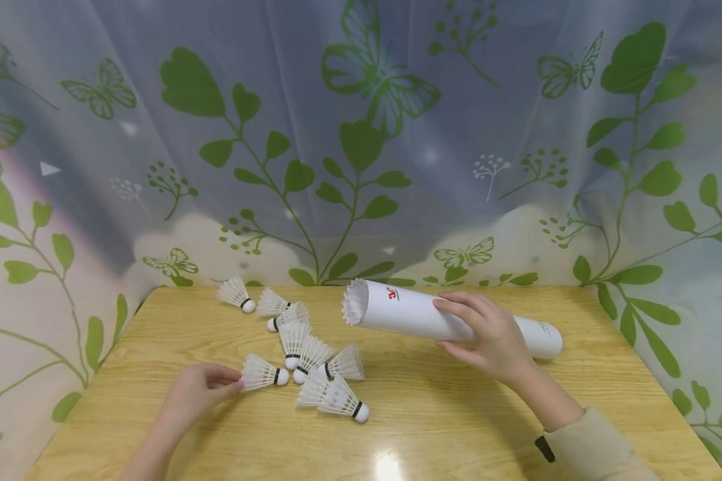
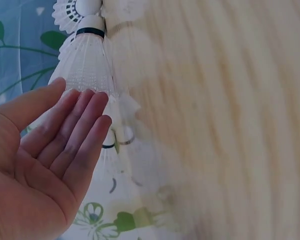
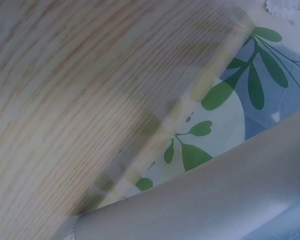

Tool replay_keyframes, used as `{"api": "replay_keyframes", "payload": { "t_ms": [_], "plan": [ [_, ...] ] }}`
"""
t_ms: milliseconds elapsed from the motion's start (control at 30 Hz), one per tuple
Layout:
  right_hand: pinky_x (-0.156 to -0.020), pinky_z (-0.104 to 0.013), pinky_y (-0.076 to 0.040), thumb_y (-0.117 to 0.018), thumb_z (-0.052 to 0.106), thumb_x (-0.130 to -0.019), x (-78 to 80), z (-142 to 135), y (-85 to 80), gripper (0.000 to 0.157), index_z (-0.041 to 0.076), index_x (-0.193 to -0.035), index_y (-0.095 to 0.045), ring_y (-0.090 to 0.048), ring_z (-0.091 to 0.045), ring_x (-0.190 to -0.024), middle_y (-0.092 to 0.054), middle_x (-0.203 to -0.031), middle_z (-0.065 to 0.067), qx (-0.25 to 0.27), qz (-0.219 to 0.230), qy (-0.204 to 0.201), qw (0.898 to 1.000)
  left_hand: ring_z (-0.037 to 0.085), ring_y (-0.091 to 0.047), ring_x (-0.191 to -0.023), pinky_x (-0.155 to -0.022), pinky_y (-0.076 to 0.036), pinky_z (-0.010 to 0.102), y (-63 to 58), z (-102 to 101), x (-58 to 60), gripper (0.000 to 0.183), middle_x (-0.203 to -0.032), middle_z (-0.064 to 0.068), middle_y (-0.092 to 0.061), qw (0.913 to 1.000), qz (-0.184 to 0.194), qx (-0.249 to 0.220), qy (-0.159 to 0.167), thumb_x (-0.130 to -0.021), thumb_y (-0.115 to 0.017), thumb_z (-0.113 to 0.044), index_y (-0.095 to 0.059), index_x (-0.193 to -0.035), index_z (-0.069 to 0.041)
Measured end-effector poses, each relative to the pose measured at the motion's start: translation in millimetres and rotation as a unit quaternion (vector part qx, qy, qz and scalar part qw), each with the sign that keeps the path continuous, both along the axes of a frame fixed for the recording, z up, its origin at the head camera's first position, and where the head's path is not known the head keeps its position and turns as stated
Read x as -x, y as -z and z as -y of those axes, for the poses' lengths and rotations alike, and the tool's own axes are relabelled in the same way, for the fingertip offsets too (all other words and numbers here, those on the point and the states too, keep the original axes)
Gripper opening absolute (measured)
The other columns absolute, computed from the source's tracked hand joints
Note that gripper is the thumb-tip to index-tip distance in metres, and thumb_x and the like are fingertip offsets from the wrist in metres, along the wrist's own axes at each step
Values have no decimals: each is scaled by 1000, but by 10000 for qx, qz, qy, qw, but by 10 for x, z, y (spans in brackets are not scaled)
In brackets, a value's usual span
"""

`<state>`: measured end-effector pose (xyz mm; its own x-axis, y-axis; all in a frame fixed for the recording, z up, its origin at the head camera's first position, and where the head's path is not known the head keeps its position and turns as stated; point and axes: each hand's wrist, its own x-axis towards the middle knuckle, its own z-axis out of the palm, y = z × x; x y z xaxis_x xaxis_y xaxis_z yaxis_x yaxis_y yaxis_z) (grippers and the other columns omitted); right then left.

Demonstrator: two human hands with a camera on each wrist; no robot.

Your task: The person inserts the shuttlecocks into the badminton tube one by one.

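At the lower left of the head view, the left hand reached in with its thumb set apart from nearly straight fingers, its fingertips at the skirt rim of a white shuttlecock; whether they touched it could not be told. That shuttlecock lay on its side left of centre, its cork pointing right. Above it, one separate shuttlecock lay near the table's far edge, and to the right a loose cluster of shuttlecocks ran down toward the lower centre, several overlapping. Right of centre, a white cylindrical shuttlecock tube slanted down to the right, a toothed skirt rim showing at its left end. The right hand gripped the tube, fingers over the top, thumb on the near side. A beige sleeve covered the forearm at lower right. The wood-grain table stood before a leaf-and-butterfly curtain.
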<state>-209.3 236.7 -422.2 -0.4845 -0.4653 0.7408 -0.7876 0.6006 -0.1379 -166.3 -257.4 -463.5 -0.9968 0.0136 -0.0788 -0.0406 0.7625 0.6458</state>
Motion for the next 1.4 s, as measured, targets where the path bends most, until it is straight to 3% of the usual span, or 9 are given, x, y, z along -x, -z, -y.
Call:
{"api": "replay_keyframes", "payload": {
  "t_ms": [167, 467, 733, 900, 1200, 1400],
  "plan": [
    [-90, -42, -60, -55, 61, -104, -4, 3, -7, 60, 12, -135, -70, -68, -32, -118, -71, -132, -13, 1, -2, 9, 10000, 20, -76, -85, -89, -62, 50, -32, -45, 5, 14, -95, 10, -82, 9998, -75, 155, -68, -90, -85, -19, -82, -96, -6],
    [-94, -41, -60, -58, 61, -103, -13, -8, -15, 59, 13, -136, -69, -68, -32, -121, -70, -134, -11, -18, 131, 79, 9999, 19, -76, -85, -81, -61, 43, -125, -45, -67, 10, -98, 9, -83, 9990, -304, 310, -90, -93, -82, -19, -83, -97, -9],
    [-97, -39, -60, -73, 52, -98, -13, -17, -16, 54, 13, -136, -69, -67, -32, -122, -70, -134, -11, -19, 133, 101, 9999, 20, -76, -86, -73, -60, 31, -452, -45, -146, 14, -100, 12, -83, 9980, -522, 286, -195, -96, -80, -18, -82, -102, -6],
    [-93, -43, -61, -65, 57, -101, -7, -18, -20, 56, 14, -137, -69, -67, -31, -122, -70, -135, -11, -28, 127, 129, 9998, 21, -78, -86, -73, -63, 30, -693, -124, -155, 14, -98, 10, -83, 9954, -920, 254, -105, -97, -79, -19, -82, -103, -6],
    [-103, -31, -56, -66, 57, -101, -3, -17, -15, 57, 13, -136, -69, -67, -32, -121, -70, -134, -12, 13, 111, 29, 9999, 23, -79, -86, -73, -64, 31, -1029, -368, -66, 11, -96, 8, -84, 9831, -1809, 288, 60, -97, -79, -17, -82, -104, -9],
    [-99, -37, -58, -61, 59, -102, -10, -9, -21, 58, 12, -136, -69, -68, -33, -121, -70, -133, -12, 22, 73, 25, 10000, 25, -79, -81, -70, -58, 18, -1154, -555, 30, 7, -93, 11, -83, 9695, -2448, 51, 143, -95, -81, -10, -82, -100, -5]
  ]
}}
